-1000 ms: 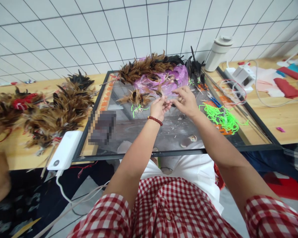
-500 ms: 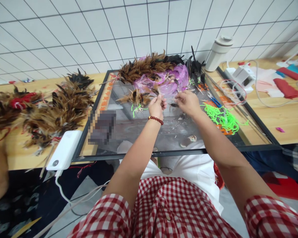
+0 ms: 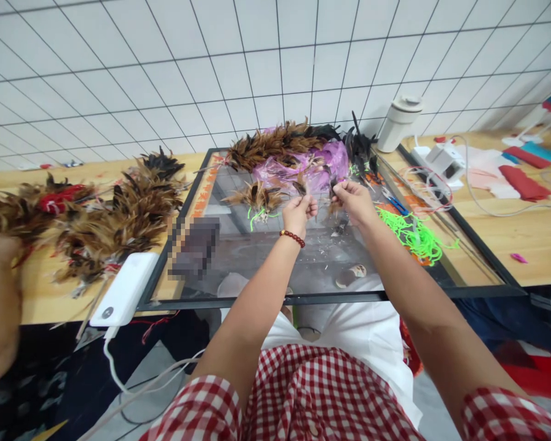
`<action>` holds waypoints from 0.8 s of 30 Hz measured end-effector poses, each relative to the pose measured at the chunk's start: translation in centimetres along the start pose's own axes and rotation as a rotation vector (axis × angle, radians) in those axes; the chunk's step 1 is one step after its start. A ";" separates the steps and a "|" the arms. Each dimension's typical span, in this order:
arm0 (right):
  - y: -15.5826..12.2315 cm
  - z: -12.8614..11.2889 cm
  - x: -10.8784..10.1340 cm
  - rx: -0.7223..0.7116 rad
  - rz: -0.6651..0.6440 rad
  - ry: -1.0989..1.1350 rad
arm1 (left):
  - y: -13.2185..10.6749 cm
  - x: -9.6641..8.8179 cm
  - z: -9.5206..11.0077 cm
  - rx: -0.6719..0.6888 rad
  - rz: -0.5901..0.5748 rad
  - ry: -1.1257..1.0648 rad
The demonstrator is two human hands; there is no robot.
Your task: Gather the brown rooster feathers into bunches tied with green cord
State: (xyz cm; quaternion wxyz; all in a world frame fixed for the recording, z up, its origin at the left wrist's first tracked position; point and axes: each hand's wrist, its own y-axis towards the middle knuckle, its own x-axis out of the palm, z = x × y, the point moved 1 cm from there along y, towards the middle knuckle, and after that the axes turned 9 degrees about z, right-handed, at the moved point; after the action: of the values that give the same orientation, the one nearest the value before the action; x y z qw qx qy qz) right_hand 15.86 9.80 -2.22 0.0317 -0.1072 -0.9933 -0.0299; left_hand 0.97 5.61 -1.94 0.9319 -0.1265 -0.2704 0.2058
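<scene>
My left hand [image 3: 298,215], with a red bead bracelet at its wrist, pinches a small brown feather [image 3: 300,184] that points up from the fingertips. Just to the right, my right hand [image 3: 357,202] is closed at the fingertips on a small dark feather [image 3: 333,185]. Both hands hover over a glass panel [image 3: 266,257] with a black frame. Beyond them lie a pink plastic bag [image 3: 335,158] with loose feathers and a long brown feather bundle [image 3: 270,147]. Left of my left hand sits a small feather bunch [image 3: 259,197] with bright green string.
Green cords [image 3: 413,236], blue-handled pliers [image 3: 395,201] and black feathers [image 3: 360,150] lie right. A white tumbler [image 3: 399,124] stands by the wall. Feather bundles [image 3: 114,220] and a white power bank [image 3: 125,289] are left, near another person's arm [image 3: 0,306].
The view has tilted up slightly, so the table sits lower. My right hand has lifted, and a dark feather now shows at its fingertips. My left hand keeps its pinch.
</scene>
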 end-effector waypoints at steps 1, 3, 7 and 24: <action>-0.2 -0.1 0.1 0.055 -0.028 0.085 | -0.2 0.1 0.0 0.000 -0.011 0.022; -0.7 -0.4 0.4 0.095 -0.078 0.173 | -0.4 0.3 -0.1 0.005 -0.030 0.070; -1.7 -0.6 1.2 0.074 -0.159 0.147 | -0.6 0.6 -0.3 0.021 -0.062 0.169; -0.7 1.1 -0.3 -0.721 -0.205 -0.936 | 1.8 -0.6 -0.4 0.189 0.084 0.347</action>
State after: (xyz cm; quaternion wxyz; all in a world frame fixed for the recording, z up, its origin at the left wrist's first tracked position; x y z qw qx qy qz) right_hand 15.95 9.16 -3.39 -0.4508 -0.0164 -0.8342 -0.3173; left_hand 0.20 6.86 -3.12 0.9629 -0.0833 -0.0795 0.2439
